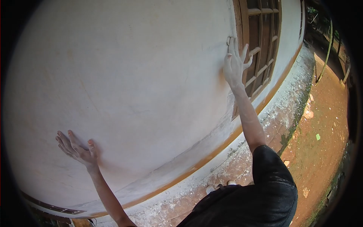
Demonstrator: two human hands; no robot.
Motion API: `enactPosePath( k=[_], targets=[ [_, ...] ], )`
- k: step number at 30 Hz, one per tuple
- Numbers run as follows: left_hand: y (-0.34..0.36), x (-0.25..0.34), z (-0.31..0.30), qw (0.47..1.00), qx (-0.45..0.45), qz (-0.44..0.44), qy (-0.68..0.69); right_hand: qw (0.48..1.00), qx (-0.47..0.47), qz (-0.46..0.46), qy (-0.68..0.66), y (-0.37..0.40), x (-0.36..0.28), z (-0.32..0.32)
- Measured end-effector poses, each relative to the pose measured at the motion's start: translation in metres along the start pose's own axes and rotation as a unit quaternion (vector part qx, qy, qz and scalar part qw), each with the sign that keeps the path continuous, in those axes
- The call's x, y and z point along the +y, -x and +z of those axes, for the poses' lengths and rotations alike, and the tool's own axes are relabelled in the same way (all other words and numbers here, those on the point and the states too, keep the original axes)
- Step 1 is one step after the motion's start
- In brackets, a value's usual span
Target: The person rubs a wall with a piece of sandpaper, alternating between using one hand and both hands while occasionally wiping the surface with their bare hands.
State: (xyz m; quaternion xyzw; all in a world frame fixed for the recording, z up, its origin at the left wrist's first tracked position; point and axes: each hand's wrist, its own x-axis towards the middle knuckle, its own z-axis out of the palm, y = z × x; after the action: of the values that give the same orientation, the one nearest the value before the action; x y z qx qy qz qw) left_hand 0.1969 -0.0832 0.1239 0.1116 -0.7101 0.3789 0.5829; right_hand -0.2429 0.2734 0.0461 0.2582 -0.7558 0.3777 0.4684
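My left hand lies flat on the white plastered wall at the lower left, fingers spread and holding nothing. My right hand, dusted white, reaches up to the wall's edge beside the brown wooden window. Its fingertips press a small pale piece, perhaps sandpaper, against the plaster. My right arm in a black sleeve stretches up from the lower right.
An orange band runs along the foot of the wall above a white-speckled concrete ledge. Red earth ground with a few scraps lies to the right. My feet show near the ledge.
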Motion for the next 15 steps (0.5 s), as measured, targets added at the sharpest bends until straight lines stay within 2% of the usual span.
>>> enactPosePath(
  k=[1,2,3,6,7,10,11,14,15],
  targets=[
    [-0.001,0.001,-0.001,1.0,-0.001,0.002,0.004,0.994,0.029,0.096,-0.032,0.003,0.007,0.004],
    [-0.002,0.003,0.0,1.0,0.004,0.002,0.006,0.993,0.064,0.038,-0.096,0.01,-0.005,0.014],
    [-0.002,0.003,0.004,1.0,0.011,-0.004,0.006,0.993,0.069,0.031,-0.095,0.008,-0.018,0.008],
    [0.0,0.003,0.001,1.0,0.004,0.001,0.008,0.985,-0.046,-0.159,0.046,0.029,-0.048,-0.018],
    [0.0,0.004,0.001,1.0,0.004,0.004,0.008,0.986,-0.047,-0.153,0.045,0.031,-0.041,-0.015],
    [0.0,0.002,-0.002,1.0,0.006,0.0,0.004,0.993,0.03,0.11,-0.011,0.006,0.005,0.006],
    [-0.002,0.003,0.0,1.0,0.007,0.001,0.008,0.994,0.033,0.106,-0.01,0.005,-0.003,0.001],
    [-0.001,0.003,-0.001,1.0,0.003,-0.003,0.001,0.991,-0.01,-0.132,-0.03,0.023,-0.028,-0.012],
    [-0.002,0.001,-0.001,1.0,0.0,0.003,0.006,0.992,-0.012,-0.125,-0.028,0.025,-0.017,-0.013]
  ],
)
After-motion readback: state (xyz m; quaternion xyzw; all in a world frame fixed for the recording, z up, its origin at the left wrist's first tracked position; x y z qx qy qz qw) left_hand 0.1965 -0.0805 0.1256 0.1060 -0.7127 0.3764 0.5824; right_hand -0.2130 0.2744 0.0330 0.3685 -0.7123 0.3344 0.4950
